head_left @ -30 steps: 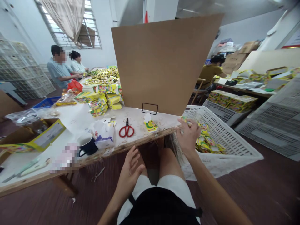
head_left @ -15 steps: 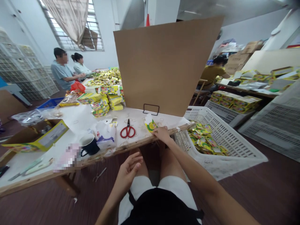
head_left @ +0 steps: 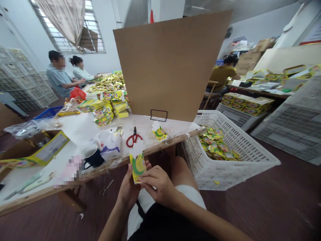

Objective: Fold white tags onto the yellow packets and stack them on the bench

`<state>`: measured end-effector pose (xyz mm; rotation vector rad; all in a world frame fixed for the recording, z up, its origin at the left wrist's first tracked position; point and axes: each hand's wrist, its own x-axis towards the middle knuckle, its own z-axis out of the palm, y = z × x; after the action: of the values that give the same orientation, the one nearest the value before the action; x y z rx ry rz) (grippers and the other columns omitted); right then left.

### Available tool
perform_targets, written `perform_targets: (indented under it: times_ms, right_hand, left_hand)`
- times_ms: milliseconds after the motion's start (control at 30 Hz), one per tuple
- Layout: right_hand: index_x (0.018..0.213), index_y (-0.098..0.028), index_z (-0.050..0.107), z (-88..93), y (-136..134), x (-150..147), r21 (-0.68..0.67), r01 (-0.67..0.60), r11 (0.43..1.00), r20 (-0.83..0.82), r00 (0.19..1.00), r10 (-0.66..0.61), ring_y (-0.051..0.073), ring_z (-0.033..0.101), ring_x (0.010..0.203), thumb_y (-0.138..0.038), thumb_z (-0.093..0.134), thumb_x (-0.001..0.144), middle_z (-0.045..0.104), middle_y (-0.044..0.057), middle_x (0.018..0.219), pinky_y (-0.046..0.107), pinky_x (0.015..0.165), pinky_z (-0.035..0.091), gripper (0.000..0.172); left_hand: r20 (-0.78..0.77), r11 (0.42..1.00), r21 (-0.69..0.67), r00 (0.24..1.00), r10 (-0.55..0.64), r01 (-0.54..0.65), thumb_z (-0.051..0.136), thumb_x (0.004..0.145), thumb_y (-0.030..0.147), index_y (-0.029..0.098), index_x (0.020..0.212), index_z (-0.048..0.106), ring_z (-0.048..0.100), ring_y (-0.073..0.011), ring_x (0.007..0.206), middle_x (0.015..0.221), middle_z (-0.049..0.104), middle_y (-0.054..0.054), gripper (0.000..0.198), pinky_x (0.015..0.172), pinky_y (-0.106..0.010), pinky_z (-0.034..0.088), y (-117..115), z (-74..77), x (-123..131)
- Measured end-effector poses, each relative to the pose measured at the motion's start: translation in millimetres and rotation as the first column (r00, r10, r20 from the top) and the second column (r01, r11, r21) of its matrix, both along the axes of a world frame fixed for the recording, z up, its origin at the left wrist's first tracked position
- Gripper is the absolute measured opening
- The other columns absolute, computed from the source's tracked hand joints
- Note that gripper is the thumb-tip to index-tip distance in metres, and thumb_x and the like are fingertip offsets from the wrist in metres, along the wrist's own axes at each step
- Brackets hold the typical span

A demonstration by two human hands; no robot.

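A small yellow and green printed carton (head_left: 138, 167), its white flap standing up at the top, is between my two hands above my lap. My left hand (head_left: 129, 185) is closed round its left side and back. The fingers of my right hand (head_left: 157, 184) pinch its lower right corner. Another yellow carton (head_left: 160, 133) with a white flap lies on the table near its front edge. Red-handled scissors (head_left: 134, 138) lie just behind the held carton, which overlaps them slightly in view.
A large brown cardboard sheet (head_left: 173, 67) stands upright on the table behind a black wire stand (head_left: 158, 115). To the right is a white plastic crate (head_left: 240, 144) with many yellow packets. A dark mug (head_left: 94, 159) stands at the left. Co-workers sit at the far left and right.
My right hand has come back from the table edge to my lap, and a carton is now held between both hands. My left hand, empty before, has closed on it.
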<state>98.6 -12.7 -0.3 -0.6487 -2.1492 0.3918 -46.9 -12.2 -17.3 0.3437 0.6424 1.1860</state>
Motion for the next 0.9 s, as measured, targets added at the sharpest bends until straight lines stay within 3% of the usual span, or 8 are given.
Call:
perform_targets:
  times_ms: [67,167,233,400,500,567,700,900]
  right_hand:
    - [0.102,-0.022,0.065,1.9,-0.1,2.8,-0.039,-0.02,0.999,-0.028,0.999,0.019,0.017,0.059,0.092,-0.027,0.054,0.088,0.069,0.005,0.102,0.033,0.08,0.04,0.018]
    - [0.123,-0.021,0.054,8.1,8.7,9.7,-0.112,0.035,0.993,-0.02,0.999,-0.038,0.023,0.05,0.111,-0.036,0.06,0.083,0.056,0.008,0.127,0.037,0.093,0.036,0.043]
    - [0.131,-0.021,0.045,11.9,13.8,11.8,-0.173,0.103,0.98,0.009,0.995,-0.103,0.024,0.046,0.114,-0.034,0.061,0.083,0.051,0.008,0.132,0.039,0.094,0.034,0.052]
    - [0.12,-0.024,0.055,14.1,17.9,9.6,-0.243,0.127,0.962,-0.012,0.991,-0.134,0.022,0.054,0.097,-0.023,0.059,0.084,0.063,0.006,0.109,0.038,0.088,0.037,0.037]
    - [0.122,-0.021,0.053,10.1,20.3,7.9,-0.267,0.228,0.936,-0.154,0.949,-0.275,0.024,0.05,0.107,-0.022,0.059,0.082,0.057,0.009,0.119,0.037,0.091,0.038,0.04]
    - [0.12,-0.018,0.055,5.6,22.7,6.9,-0.364,0.256,0.895,-0.188,0.922,-0.34,0.023,0.051,0.105,-0.025,0.059,0.082,0.056,0.01,0.119,0.034,0.087,0.041,0.039]
    - [0.083,-0.016,0.066,-2.5,24.6,4.7,-0.541,0.207,0.815,-0.11,0.943,-0.313,0.016,0.054,0.072,-0.027,0.056,0.084,0.062,0.003,0.078,0.026,0.066,0.043,0.015]
    - [0.076,-0.017,0.063,-3.1,20.6,0.7,-0.482,0.275,0.832,-0.13,0.916,-0.378,0.014,0.051,0.066,-0.024,0.055,0.084,0.058,0.001,0.07,0.023,0.06,0.039,0.014]
  left_hand:
    - [-0.005,1.0,0.03,1.0,-0.006,0.006,0.051,0.086,0.045,0.01,0.108,0.064,0.06,-0.0282,0.108,0.106,0.07,-0.014,0.043,0.096,-0.039,0.046,-1.3,2.2,0.9]
    - [-0.057,0.994,0.107,0.998,0.032,-0.026,0.066,0.076,0.034,0.014,0.101,0.067,0.064,-0.0279,0.102,0.098,0.073,-0.01,0.031,0.092,-0.038,0.048,-3.7,2.4,4.7]
    - [-0.083,0.993,0.12,0.996,0.024,-0.014,0.071,0.073,0.029,0.016,0.1,0.067,0.066,-0.027,0.097,0.096,0.073,-0.008,0.031,0.089,-0.037,0.05,-5.4,1.6,7.2]
    - [-0.131,0.992,0.121,0.991,-0.023,0.039,0.074,0.07,0.026,0.02,0.106,0.064,0.069,-0.0252,0.089,0.096,0.074,-0.007,0.038,0.083,-0.035,0.052,-7.4,0.6,9.8]
    - [-0.15,0.991,0.126,0.988,-0.03,0.049,0.073,0.072,0.027,0.019,0.105,0.064,0.069,-0.025,0.088,0.095,0.074,-0.008,0.036,0.082,-0.036,0.052,-6.5,2.6,10.2]
    - [-0.169,0.992,0.128,0.986,0.003,0.019,0.074,0.07,0.028,0.018,0.102,0.065,0.069,-0.0254,0.088,0.093,0.074,-0.007,0.034,0.08,-0.036,0.053,-5.8,3.0,10.6]
    - [-0.244,0.989,0.143,0.968,0.064,-0.029,0.076,0.068,0.028,0.017,0.097,0.063,0.069,-0.0252,0.084,0.087,0.074,-0.005,0.034,0.076,-0.037,0.054,-4.9,-3.1,10.9]
    - [-0.45,0.963,0.268,0.88,0.148,-0.025,0.069,0.076,0.032,0.016,0.102,0.056,0.068,-0.0247,0.088,0.092,0.073,-0.006,0.033,0.076,-0.034,0.054,-2.5,-11.5,7.5]
